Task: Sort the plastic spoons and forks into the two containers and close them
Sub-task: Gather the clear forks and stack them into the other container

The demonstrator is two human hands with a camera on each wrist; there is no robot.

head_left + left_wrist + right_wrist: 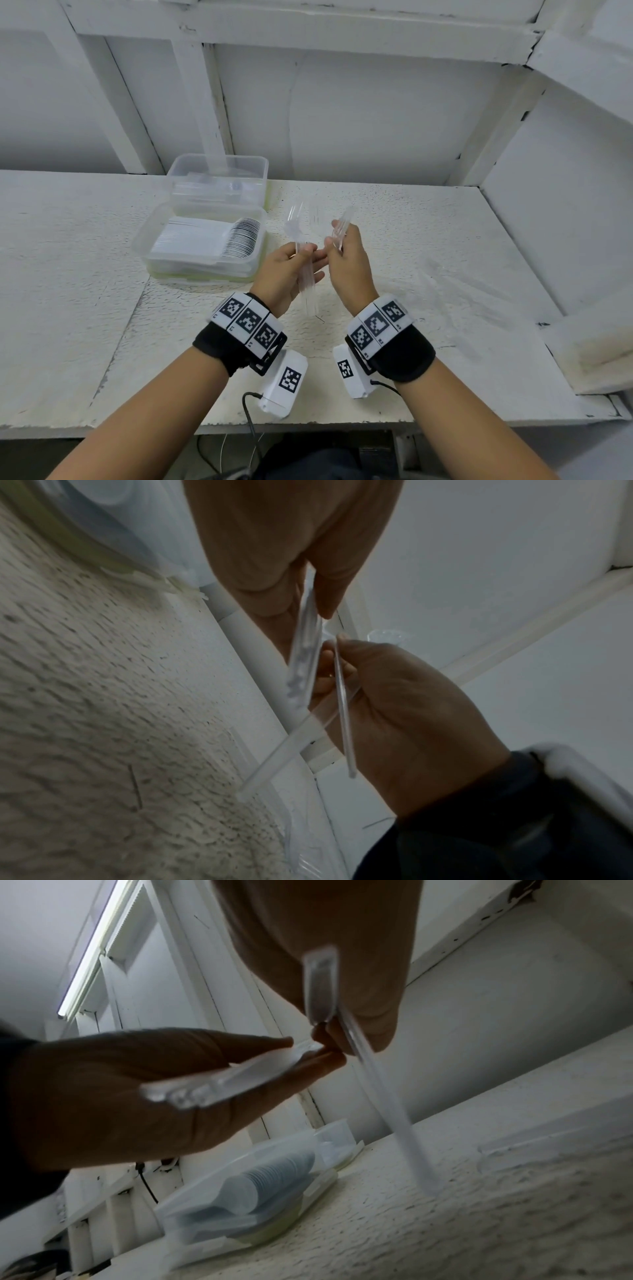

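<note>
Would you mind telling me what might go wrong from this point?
The left hand and right hand each hold several clear utensils loosely above the table, so one might slip out. Being transparent, forks and spoons could be mixed up. The near container already looks full, so its lid may not close.

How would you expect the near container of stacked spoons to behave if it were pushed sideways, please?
The near container is low, wide and packed with spoons, so it would probably slide, not tip. The rough tabletop may make it drag. Its thin clear walls might flex.
</note>
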